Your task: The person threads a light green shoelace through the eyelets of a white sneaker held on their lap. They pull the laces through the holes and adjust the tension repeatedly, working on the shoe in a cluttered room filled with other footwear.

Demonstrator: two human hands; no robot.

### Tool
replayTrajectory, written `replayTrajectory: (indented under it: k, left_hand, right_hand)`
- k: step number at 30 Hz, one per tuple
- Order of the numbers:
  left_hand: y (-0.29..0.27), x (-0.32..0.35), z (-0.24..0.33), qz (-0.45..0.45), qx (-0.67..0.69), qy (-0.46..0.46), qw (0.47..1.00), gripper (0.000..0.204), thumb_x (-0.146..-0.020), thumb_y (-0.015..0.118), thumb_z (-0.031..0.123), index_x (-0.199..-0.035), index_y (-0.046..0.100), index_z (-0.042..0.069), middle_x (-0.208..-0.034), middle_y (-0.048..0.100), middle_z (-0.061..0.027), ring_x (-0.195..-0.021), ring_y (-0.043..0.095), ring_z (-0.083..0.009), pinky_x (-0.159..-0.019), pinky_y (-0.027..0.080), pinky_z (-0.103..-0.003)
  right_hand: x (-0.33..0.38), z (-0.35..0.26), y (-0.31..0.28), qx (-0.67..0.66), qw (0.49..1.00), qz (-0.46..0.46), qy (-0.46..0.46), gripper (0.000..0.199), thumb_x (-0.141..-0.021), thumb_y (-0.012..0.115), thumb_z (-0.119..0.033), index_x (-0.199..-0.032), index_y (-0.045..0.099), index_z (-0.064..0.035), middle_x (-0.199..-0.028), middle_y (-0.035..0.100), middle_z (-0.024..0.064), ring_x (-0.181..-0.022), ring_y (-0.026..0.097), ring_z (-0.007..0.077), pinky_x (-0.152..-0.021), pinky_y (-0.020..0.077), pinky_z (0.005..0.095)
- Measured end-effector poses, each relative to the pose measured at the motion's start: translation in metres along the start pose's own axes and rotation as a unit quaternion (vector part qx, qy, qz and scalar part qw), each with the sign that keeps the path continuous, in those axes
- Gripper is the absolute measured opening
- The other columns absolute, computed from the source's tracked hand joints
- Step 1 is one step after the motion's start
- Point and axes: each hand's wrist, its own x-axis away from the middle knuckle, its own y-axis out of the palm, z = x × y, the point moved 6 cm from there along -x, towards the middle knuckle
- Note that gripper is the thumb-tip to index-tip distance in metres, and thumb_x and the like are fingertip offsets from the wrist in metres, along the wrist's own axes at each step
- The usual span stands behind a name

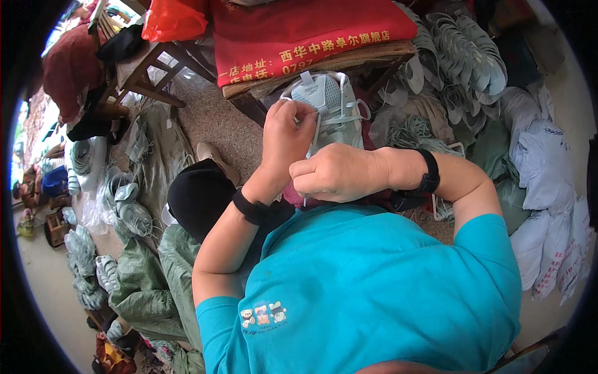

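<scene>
Both hands up on a pale green shoe, just in front of the wooden surface.
Right hand is fisted low at the shoe; left hand has its fingers pinched on a white lace.

Turquoise short-sleeved shirt, bear print, black wristbands.

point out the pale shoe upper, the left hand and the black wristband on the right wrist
pale shoe upper (333, 103), head view, on its mesh panel
left hand (286, 134), head view, on the back of the hand
black wristband (430, 171), head view, on the strap across the right wrist
</scene>
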Motion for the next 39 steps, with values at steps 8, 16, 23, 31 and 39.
replayTrajectory:
  k: [8,16,23,31,39]
  left_hand:
    - [0.007,-0.006,0.006,-0.002,-0.036,0.008,0.999,0.008,-0.076,0.069,0.007,-0.081,0.064,0.003,-0.079,0.060,-0.0105,-0.080,0.058,-0.0308,-0.075,0.047,-0.040]
    - [0.014,-0.011,0.008,-0.011,-0.057,-0.009,0.998,0.024,-0.080,0.067,0.005,-0.101,0.057,0.002,-0.085,0.063,-0.0111,-0.073,0.057,-0.0233,-0.069,0.047,-0.035]
    - [0.019,0.001,-0.004,-0.008,0.136,-0.122,0.983,0.023,-0.084,0.062,0.003,-0.106,0.056,0.001,-0.094,0.068,-0.0111,-0.068,0.061,-0.0193,-0.064,0.049,-0.035]
    - [-0.006,0.011,0.010,-0.005,-0.014,-0.039,0.999,0.019,-0.086,0.069,0.017,-0.092,0.057,0.004,-0.079,0.060,-0.0090,-0.066,0.060,-0.0213,-0.059,0.049,-0.036]
    - [-0.010,0.011,0.014,-0.094,-0.216,0.078,0.969,0.026,-0.086,0.064,0.026,-0.074,0.055,0.004,-0.073,0.060,-0.0159,-0.070,0.061,-0.0373,-0.060,0.048,-0.045]
  right_hand:
    - [0.016,0.013,-0.016,-0.075,0.993,-0.011,0.088,0.013,-0.083,0.068,-0.013,-0.084,0.059,-0.0038,-0.083,0.058,0.0111,-0.070,0.062,0.0287,-0.062,0.0501,0.0391]
    - [0.041,0.070,-0.076,0.359,0.910,0.074,0.192,0.011,-0.084,0.062,-0.014,-0.087,0.062,-0.0035,-0.108,0.056,0.0115,-0.109,0.052,0.0298,-0.092,0.0433,0.0410]
    - [0.045,0.086,-0.067,0.220,0.929,0.047,0.294,0.016,-0.079,0.072,-0.013,-0.081,0.059,-0.0038,-0.119,0.050,0.0147,-0.117,0.047,0.0317,-0.099,0.0402,0.0392]
    - [0.056,0.087,-0.092,0.124,0.921,0.256,0.266,0.012,-0.081,0.065,-0.001,-0.086,0.054,-0.0035,-0.110,0.057,0.0100,-0.096,0.060,0.0201,-0.082,0.0490,0.0301]
    - [0.099,0.093,-0.124,0.475,0.830,0.173,0.236,0.020,-0.080,0.054,0.000,-0.100,0.054,-0.0029,-0.100,0.056,0.0129,-0.086,0.061,0.0319,-0.071,0.0523,0.0387]
